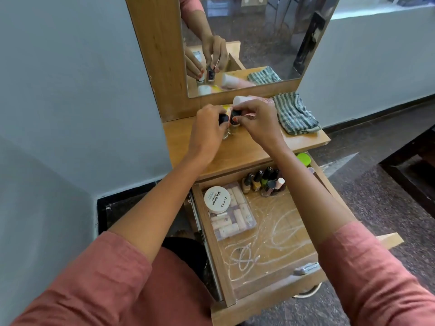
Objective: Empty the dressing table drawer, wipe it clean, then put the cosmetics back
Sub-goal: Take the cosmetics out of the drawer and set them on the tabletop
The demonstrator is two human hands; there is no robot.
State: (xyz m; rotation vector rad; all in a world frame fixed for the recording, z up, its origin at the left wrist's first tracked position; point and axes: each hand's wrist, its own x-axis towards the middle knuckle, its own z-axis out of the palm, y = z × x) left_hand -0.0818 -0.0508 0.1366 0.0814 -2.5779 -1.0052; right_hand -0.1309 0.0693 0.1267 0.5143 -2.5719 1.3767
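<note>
Drawer (277,231) pulled open beneath the tabletop (247,156), floor streaked white, nail polishes (263,182) clustered at its back — above, the left hand (207,130) pinches a black-capped bottle (223,119), the right hand (257,121) the neighbour bottle (234,115).

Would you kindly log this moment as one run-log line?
step: emptying drawer | left hand: grips black-capped bottle | right hand: grips second bottle beside it | drawer: open, nail polish bottles inside | striped cloth: on tabletop

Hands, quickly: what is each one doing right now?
Left hand: grips a black-capped bottle on the tabletop.
Right hand: pinches a second black-capped bottle beside it.
</note>
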